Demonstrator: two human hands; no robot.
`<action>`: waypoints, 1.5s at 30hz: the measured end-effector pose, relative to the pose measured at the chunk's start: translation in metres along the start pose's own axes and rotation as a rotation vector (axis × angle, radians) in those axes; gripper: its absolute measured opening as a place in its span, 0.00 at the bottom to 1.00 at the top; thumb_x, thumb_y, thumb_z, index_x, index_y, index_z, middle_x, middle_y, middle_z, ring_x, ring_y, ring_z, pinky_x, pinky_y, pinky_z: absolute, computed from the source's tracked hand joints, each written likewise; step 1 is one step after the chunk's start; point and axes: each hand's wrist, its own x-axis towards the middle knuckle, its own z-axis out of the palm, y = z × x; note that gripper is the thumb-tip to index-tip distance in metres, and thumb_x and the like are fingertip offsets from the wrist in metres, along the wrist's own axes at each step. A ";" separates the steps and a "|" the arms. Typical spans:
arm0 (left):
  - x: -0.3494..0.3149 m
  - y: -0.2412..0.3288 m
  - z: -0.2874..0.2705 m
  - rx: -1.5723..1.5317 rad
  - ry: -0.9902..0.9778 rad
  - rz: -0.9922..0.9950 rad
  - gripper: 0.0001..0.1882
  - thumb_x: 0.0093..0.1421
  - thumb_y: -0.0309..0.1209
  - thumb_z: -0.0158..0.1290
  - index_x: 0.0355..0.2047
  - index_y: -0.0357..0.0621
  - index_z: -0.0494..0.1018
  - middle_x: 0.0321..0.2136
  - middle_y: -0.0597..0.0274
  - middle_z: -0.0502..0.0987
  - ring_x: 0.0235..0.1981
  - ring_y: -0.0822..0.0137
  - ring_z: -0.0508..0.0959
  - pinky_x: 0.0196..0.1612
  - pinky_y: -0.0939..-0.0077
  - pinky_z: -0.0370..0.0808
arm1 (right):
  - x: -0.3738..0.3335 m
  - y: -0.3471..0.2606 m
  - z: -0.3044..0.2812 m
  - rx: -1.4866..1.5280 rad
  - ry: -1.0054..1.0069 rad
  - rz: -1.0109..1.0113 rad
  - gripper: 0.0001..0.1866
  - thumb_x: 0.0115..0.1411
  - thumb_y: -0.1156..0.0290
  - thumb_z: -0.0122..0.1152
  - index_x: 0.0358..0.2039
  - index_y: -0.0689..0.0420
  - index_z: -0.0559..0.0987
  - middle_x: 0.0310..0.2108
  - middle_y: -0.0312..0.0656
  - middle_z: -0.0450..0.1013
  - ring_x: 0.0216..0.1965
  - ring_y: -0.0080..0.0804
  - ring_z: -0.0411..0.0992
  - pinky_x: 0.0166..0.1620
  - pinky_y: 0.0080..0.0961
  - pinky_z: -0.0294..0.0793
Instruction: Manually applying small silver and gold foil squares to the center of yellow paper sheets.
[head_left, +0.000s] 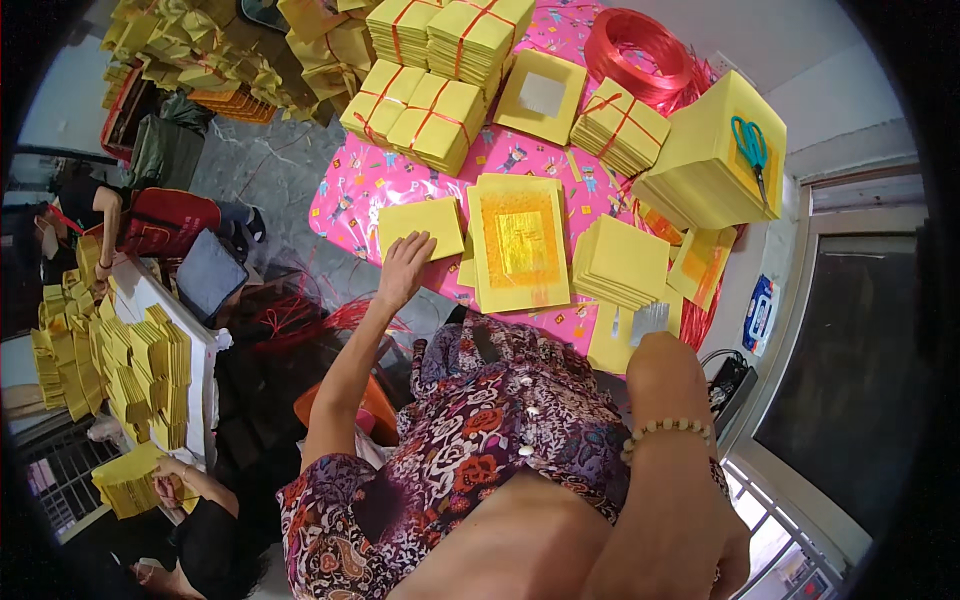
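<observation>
My left hand (405, 268) lies with fingers stretched over a small stack of folded yellow paper (422, 225) near the front left of the table. My right hand (668, 375), above a beaded bracelet, hangs over the table's front right; its fingers are hidden from sight. Under and beyond it is a yellow sheet with a silver patch (650, 322). Between the hands lies a pile of yellow paper with an orange print and gold foil square (522, 245). A stack of folded yellow papers (620, 262) stands right of that pile.
Red-tied yellow bundles (435, 122) stand at the back of the pink patterned table (350, 180). A coil of red plastic ribbon (640, 55) is behind. Teal scissors (750, 150) rest on a tall paper stack. At left, other people handle yellow paper by a white table (205, 390).
</observation>
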 end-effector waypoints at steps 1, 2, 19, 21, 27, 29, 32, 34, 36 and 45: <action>0.001 0.000 0.000 0.015 -0.005 -0.006 0.27 0.54 0.24 0.52 0.57 0.45 0.66 0.56 0.56 0.70 0.59 0.56 0.68 0.61 0.56 0.62 | 0.003 0.001 0.012 0.013 0.003 0.000 0.10 0.60 0.69 0.52 0.21 0.54 0.74 0.30 0.42 0.71 0.36 0.39 0.74 0.36 0.38 0.72; 0.002 -0.001 -0.001 0.017 -0.005 -0.008 0.27 0.54 0.24 0.52 0.57 0.45 0.66 0.56 0.56 0.70 0.59 0.56 0.68 0.61 0.56 0.62 | -0.002 -0.001 0.001 0.026 0.006 0.000 0.11 0.60 0.69 0.52 0.21 0.54 0.73 0.30 0.42 0.71 0.35 0.39 0.74 0.36 0.38 0.72; -0.001 -0.020 0.010 0.060 0.056 -0.049 0.30 0.53 0.23 0.51 0.58 0.53 0.68 0.59 0.62 0.68 0.61 0.55 0.65 0.63 0.52 0.59 | -0.008 0.005 -0.004 0.218 0.065 0.016 0.15 0.60 0.68 0.51 0.17 0.56 0.69 0.29 0.43 0.70 0.32 0.40 0.73 0.38 0.39 0.73; -0.006 -0.022 0.016 0.032 0.017 -0.043 0.31 0.53 0.23 0.51 0.60 0.53 0.66 0.60 0.59 0.66 0.62 0.52 0.64 0.63 0.52 0.58 | -0.016 -0.008 0.007 0.242 0.074 0.025 0.16 0.60 0.68 0.51 0.16 0.56 0.69 0.29 0.43 0.70 0.31 0.40 0.73 0.38 0.39 0.74; -0.001 -0.015 0.014 -0.097 -0.116 -0.071 0.35 0.55 0.27 0.52 0.65 0.53 0.59 0.64 0.48 0.58 0.65 0.45 0.57 0.65 0.50 0.56 | -0.078 0.007 -0.020 -0.137 0.224 0.327 0.11 0.57 0.70 0.57 0.19 0.55 0.71 0.28 0.41 0.68 0.32 0.42 0.71 0.34 0.38 0.71; -0.006 -0.015 0.018 -0.086 -0.121 -0.121 0.35 0.57 0.28 0.51 0.66 0.52 0.56 0.64 0.46 0.56 0.65 0.44 0.56 0.65 0.48 0.54 | -0.102 0.014 -0.020 -0.463 0.353 0.669 0.11 0.57 0.70 0.59 0.19 0.55 0.71 0.28 0.41 0.69 0.32 0.41 0.71 0.35 0.36 0.70; -0.001 -0.012 0.015 -0.047 -0.125 -0.122 0.33 0.60 0.31 0.49 0.66 0.52 0.55 0.64 0.46 0.56 0.65 0.44 0.56 0.65 0.47 0.53 | -0.155 0.037 -0.020 -0.963 0.452 1.186 0.08 0.54 0.71 0.62 0.26 0.58 0.72 0.28 0.42 0.69 0.33 0.42 0.71 0.38 0.36 0.70; 0.006 -0.008 0.012 -0.015 -0.124 -0.122 0.32 0.61 0.33 0.48 0.66 0.51 0.55 0.65 0.46 0.55 0.65 0.44 0.55 0.65 0.46 0.53 | -0.216 0.066 -0.014 -1.360 0.417 1.432 0.12 0.50 0.71 0.66 0.33 0.57 0.72 0.32 0.43 0.68 0.38 0.42 0.70 0.41 0.38 0.70; 0.008 -0.005 0.010 0.057 -0.119 -0.145 0.31 0.64 0.38 0.46 0.67 0.51 0.54 0.65 0.46 0.55 0.66 0.45 0.54 0.65 0.46 0.51 | -0.250 0.079 -0.008 -1.408 0.437 1.478 0.15 0.48 0.72 0.67 0.35 0.57 0.72 0.35 0.43 0.68 0.40 0.42 0.69 0.41 0.39 0.70; 0.005 -0.005 0.024 0.058 -0.191 -0.192 0.31 0.66 0.39 0.43 0.68 0.53 0.51 0.67 0.46 0.52 0.67 0.44 0.53 0.66 0.46 0.50 | -0.302 0.104 0.002 -1.590 0.381 1.447 0.22 0.42 0.73 0.69 0.39 0.56 0.72 0.40 0.42 0.66 0.44 0.41 0.66 0.42 0.36 0.71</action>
